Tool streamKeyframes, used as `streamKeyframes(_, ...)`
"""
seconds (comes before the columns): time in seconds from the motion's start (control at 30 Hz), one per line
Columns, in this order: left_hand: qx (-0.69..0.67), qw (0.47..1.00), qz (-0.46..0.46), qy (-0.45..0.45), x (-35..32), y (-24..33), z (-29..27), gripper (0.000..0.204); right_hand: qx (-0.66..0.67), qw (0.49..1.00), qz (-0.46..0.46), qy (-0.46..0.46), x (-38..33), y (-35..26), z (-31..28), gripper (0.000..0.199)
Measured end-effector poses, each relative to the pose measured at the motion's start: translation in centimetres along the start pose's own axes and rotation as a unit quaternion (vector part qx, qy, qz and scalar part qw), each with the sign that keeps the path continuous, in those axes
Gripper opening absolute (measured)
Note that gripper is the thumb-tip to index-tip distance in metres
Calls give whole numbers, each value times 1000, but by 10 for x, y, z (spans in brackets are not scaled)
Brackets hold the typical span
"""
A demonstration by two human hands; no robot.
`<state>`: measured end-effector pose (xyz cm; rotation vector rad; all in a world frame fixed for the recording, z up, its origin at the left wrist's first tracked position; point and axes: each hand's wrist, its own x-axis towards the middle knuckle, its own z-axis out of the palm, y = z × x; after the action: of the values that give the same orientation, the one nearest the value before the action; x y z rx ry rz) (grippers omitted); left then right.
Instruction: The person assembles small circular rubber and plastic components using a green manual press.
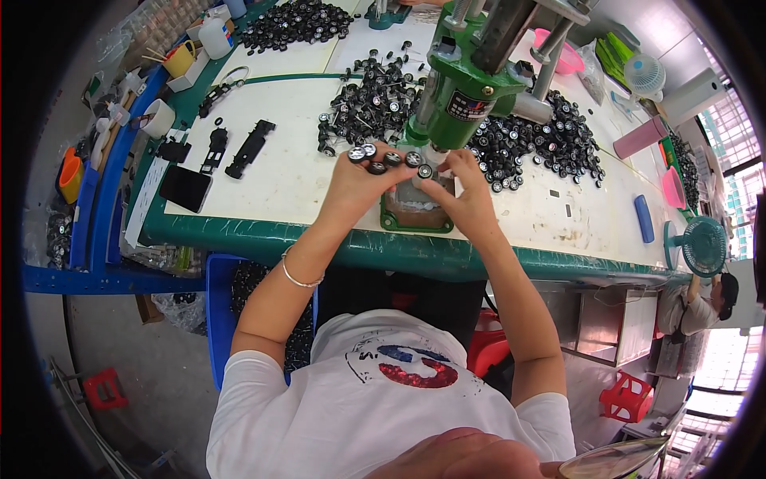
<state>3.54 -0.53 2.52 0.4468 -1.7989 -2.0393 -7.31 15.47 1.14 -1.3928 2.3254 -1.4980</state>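
Both of the person's forearms reach up and inward, elbows bent, so that the hands nearly meet beneath the head of the green press. The left hand is partly closed, with a few small black wheels held at its fingers (a thin bracelet circles that forearm). The right hand is half curled, thumb and forefinger apart; whether it grips anything cannot be told. One more wheel sits between the two hands, just beside the right thumb, over the press's base.
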Motion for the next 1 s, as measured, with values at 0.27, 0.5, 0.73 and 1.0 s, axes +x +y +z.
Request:
streamKeyframes(0.27,56,996,57,-38,8,-1,15,14,158,973,109,129,29,-2,-76,30)
streamKeyframes(0.5,22,995,87,-42,12,-4,19,13,300,943,-5,147,110,-50,-143,40)
streamKeyframes(0.73,3,996,75,-39,16,5,27,13,521,839,159,4,200,-118,-172,26)
streamKeyframes(1.0,53,994,83,-46,16,3,20,13,317,915,-34,245,186,-126,-131,28)
